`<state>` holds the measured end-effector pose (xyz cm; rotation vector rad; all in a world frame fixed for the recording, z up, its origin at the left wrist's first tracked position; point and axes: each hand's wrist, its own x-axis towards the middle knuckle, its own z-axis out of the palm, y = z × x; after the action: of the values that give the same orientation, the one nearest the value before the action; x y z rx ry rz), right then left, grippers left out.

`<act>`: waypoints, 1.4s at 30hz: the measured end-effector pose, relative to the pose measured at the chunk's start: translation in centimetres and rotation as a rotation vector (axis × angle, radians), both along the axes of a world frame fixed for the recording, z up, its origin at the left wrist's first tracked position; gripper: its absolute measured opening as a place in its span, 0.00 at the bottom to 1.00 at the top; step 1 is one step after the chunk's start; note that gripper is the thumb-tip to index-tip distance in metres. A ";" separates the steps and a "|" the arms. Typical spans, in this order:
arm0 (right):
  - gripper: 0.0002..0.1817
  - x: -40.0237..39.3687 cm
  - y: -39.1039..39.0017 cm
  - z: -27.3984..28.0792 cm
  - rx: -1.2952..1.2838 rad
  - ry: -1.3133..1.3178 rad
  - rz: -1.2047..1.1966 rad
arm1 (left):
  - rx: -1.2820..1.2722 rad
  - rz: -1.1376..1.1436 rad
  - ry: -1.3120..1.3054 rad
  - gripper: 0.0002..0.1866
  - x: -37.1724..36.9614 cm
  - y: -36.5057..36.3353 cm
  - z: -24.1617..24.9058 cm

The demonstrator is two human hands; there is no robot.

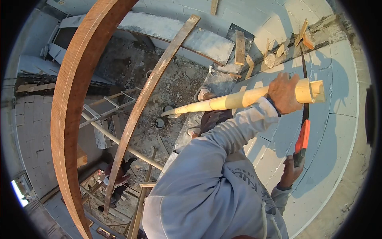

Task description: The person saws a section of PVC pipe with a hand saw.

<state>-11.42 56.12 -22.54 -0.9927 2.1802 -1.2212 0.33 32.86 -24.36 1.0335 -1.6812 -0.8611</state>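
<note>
My left hand [283,93] is wrapped over a pale yellow bamboo pole [223,102], close to its open, hollow end. The pole slants away from me and down toward the ground, tapering with distance. In my right hand [292,171] is a hand saw [303,137] with an orange-red and black handle. Its dark, narrow blade crosses the pole just beyond my left hand, and the pole hides part of it. Light block masonry [270,131] lies beneath the pole's end and the saw.
A thick brown timber [71,79] and a narrower plank [153,81] cross the left side. Far below are a ladder [109,105], buckets [159,122] and another person [113,179]. Wood offcuts [240,47] lie along the wall top. My feet stand beside a drop.
</note>
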 end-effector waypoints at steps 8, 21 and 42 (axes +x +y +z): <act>0.11 -1.2 0.7 -1.0 0.085 -0.089 -0.170 | -0.059 -0.224 -0.008 0.30 -2.4 -0.3 2.0; 0.09 -0.6 -5.6 -2.7 0.077 -0.157 -0.059 | -0.004 -0.481 -0.165 0.33 4.3 -1.1 0.3; 0.14 5.5 -13.7 -1.6 0.264 0.178 -0.109 | 0.184 -0.501 -0.205 0.33 -7.2 -16.2 -24.7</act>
<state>-5.92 42.42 -24.16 -0.9109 2.4848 -0.8865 -6.86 16.69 -49.05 0.8514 -2.1125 -1.2851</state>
